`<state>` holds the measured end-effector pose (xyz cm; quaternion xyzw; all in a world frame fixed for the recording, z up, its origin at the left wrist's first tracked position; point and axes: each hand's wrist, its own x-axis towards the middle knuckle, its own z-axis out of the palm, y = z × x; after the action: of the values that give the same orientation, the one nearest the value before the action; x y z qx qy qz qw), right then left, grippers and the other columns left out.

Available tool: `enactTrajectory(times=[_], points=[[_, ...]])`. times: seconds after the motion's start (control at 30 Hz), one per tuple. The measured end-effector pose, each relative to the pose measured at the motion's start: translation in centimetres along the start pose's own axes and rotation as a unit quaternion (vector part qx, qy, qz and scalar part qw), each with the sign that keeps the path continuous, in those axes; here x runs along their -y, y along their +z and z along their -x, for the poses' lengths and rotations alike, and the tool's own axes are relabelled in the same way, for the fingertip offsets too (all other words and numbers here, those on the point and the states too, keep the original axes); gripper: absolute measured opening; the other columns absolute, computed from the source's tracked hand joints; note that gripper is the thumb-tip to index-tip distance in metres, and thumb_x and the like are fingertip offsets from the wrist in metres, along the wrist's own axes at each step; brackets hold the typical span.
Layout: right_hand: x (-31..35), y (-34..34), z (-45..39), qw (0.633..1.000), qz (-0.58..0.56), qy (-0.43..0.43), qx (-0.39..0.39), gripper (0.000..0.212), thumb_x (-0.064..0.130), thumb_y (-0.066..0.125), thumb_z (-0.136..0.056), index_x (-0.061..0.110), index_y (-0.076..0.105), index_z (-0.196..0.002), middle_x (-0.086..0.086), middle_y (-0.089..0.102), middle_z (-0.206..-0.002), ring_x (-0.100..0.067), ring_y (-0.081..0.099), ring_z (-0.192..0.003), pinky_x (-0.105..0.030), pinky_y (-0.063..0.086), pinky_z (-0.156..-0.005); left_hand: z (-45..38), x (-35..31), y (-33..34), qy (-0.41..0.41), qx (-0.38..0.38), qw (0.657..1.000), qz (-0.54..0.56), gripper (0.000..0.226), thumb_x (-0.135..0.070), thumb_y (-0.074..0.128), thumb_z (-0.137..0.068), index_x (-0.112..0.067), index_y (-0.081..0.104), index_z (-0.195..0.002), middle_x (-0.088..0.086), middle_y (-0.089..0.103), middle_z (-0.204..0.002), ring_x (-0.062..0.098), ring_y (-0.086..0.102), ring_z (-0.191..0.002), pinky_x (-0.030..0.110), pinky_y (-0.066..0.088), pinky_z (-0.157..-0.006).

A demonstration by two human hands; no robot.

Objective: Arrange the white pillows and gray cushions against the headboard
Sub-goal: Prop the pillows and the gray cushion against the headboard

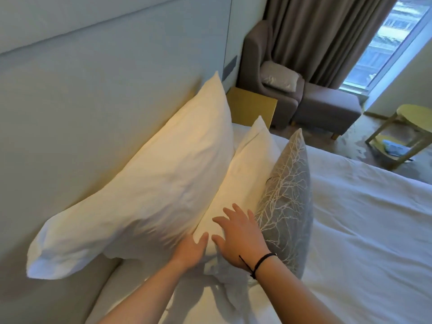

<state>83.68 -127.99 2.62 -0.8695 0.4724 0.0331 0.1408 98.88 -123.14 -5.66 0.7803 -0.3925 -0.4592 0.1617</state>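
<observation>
Against the padded headboard we see a large white pillow leaning at a tilt, a second white pillow in front of it, and a gray cushion with a white branch pattern standing against that one. Our left hand touches the large pillow's lower edge, fingers relaxed. Our right hand, black cord at the wrist, lies spread and straight on the second pillow, gripping nothing. All rest on the white bed.
</observation>
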Motion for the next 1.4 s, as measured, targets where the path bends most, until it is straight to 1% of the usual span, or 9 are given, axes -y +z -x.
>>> enactTrajectory(times=[0.2,0.4,0.5,0.6,0.7,0.77,0.97,1.23,1.4], points=[[-5.7,-1.8,-0.6,0.976,-0.055,0.212,-0.005,0.051,0.056,0.045,-0.089,0.037,0.046,-0.136,0.001,0.014,-0.161,-0.034,0.003,-0.147,-0.059,0.009,-0.116,-1.7,-1.6,2.7,0.097,-0.025,0.976,-0.192,0.039,-0.035,0.05,-0.095,-0.013,0.048,-0.127,0.008,0.057,-0.126,0.028,0.057,-0.113,0.035,0.047,-0.093],[-11.4,-2.0,-1.2,0.933,-0.147,0.312,-0.104,0.014,0.02,0.049,-0.083,0.024,0.058,-0.072,0.009,0.046,-0.138,-0.03,0.046,-0.119,-0.043,0.045,-0.093,-1.8,-3.4,3.8,0.215,0.024,0.947,-0.238,0.022,-0.032,0.05,-0.093,-0.015,0.054,-0.106,0.014,0.048,-0.123,0.032,0.053,-0.107,0.033,0.045,-0.082],[-12.9,-2.1,-0.8,0.905,-0.204,0.331,-0.174,0.019,0.017,0.058,-0.075,0.03,0.049,-0.085,0.008,0.047,-0.116,-0.018,0.05,-0.094,-0.034,0.045,-0.071,-2.1,-5.0,3.9,0.222,0.122,0.951,-0.179,0.025,-0.042,0.054,-0.088,-0.017,0.051,-0.087,0.008,0.041,-0.123,0.022,0.053,-0.09,0.029,0.04,-0.073],[-14.5,-1.4,0.1,0.892,-0.227,0.333,-0.204,0.058,0.023,0.067,-0.072,0.032,0.041,-0.123,0.007,0.024,-0.141,-0.025,0.048,-0.112,-0.042,0.049,-0.085,-3.3,-8.3,3.3,0.147,0.15,0.977,-0.026,0.038,-0.053,0.062,-0.083,-0.019,0.05,-0.072,-0.002,0.052,-0.082,0.011,0.046,-0.063,0.019,0.037,-0.056],[-15.9,-0.8,0.8,0.845,-0.343,0.362,-0.191,0.097,0.019,0.077,-0.067,0.043,0.02,-0.142,0.007,0.0,-0.154,-0.036,0.042,-0.127,-0.051,0.052,-0.09,-6.1,-11.9,3.3,0.074,0.078,0.989,0.098,0.04,-0.055,0.064,-0.083,-0.018,0.051,-0.091,-0.001,0.055,-0.09,0.015,0.055,-0.08,0.033,0.046,-0.073],[-17.2,-0.1,1.3,0.801,-0.424,0.388,-0.169,0.114,0.016,0.083,-0.063,0.048,0.009,-0.144,-0.007,0.022,-0.152,-0.037,0.05,-0.121,-0.049,0.054,-0.087,-8.6,-14.0,3.3,0.037,0.014,0.988,0.151,0.051,-0.048,0.068,-0.084,-0.016,0.045,-0.117,0.008,0.055,-0.117,0.025,0.055,-0.103,0.037,0.044,-0.088],[-20.0,2.0,2.2,0.679,-0.597,0.413,-0.11,0.127,0.01,0.089,-0.056,0.04,0.01,-0.151,-0.013,0.051,-0.137,-0.031,0.072,-0.083,-0.049,0.06,-0.07,-13.5,-16.5,3.0,0.032,-0.07,0.992,-0.102,0.044,-0.037,0.054,-0.098,0.004,0.057,-0.114,0.021,0.061,-0.122,0.036,0.058,-0.111,0.032,0.041,-0.077],[-18.8,2.4,1.2,0.7,-0.598,0.383,-0.078,0.109,0.009,0.08,-0.073,0.044,0.011,-0.15,-0.009,0.04,-0.15,-0.028,0.074,-0.07,-0.043,0.061,-0.062,-9.1,-14.5,-1.8,0.208,-0.162,0.952,-0.155,0.036,-0.024,0.052,-0.096,-0.012,0.045,-0.063,0.002,0.048,-0.062,0.031,0.049,-0.065,0.034,0.029,-0.059],[-16.8,2.6,1.1,0.774,-0.519,0.361,-0.031,0.108,0.012,0.079,-0.074,0.04,0.01,-0.152,-0.006,0.029,-0.156,-0.011,0.069,-0.056,-0.025,0.054,-0.048,-5.7,-11.6,-3.3,0.206,-0.19,0.954,-0.105,0.041,-0.026,0.054,-0.096,-0.014,0.041,-0.059,0.0,0.044,-0.055,0.027,0.045,-0.057,0.036,0.024,-0.052]])
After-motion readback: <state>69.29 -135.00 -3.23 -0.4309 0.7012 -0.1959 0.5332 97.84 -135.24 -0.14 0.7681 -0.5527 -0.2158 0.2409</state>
